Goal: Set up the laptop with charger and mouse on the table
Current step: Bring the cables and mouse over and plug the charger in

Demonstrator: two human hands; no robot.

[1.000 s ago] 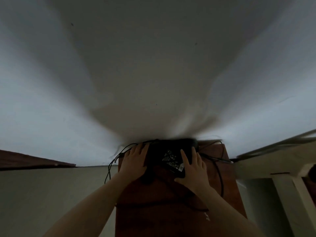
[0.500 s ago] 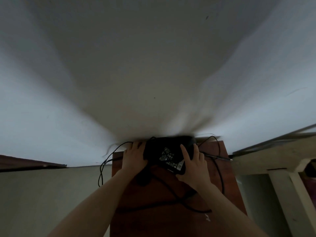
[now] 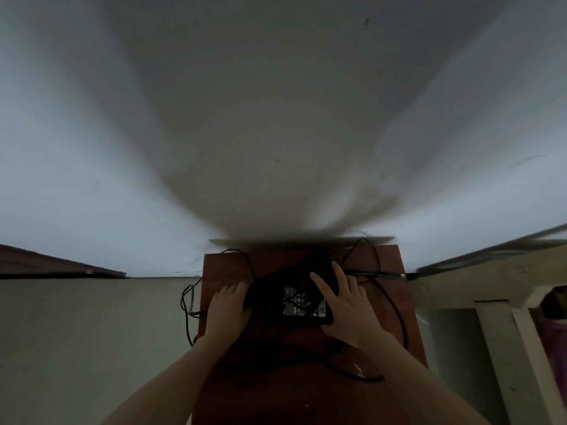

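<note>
A black charger brick (image 3: 302, 303) with a white label lies on a narrow reddish-brown table (image 3: 276, 388) against the wall. Its black cables (image 3: 395, 305) loop over the tabletop and hang off the left edge. My left hand (image 3: 228, 306) grips the brick's left end, fingertips hidden against it. My right hand (image 3: 346, 305) rests on the brick's right side with fingers spread and straight. A dark object behind the brick is too dim to identify. No laptop or mouse is visible.
A pale wall (image 3: 276, 118) rises directly behind the table. A light wooden frame (image 3: 491, 289) stands to the right. A dark red ledge (image 3: 46, 265) runs along the wall at left. Pale floor lies on both sides.
The brick and both hands have shifted toward me, away from the wall, and the brick has turned slightly. The table's back edge now shows behind it.
</note>
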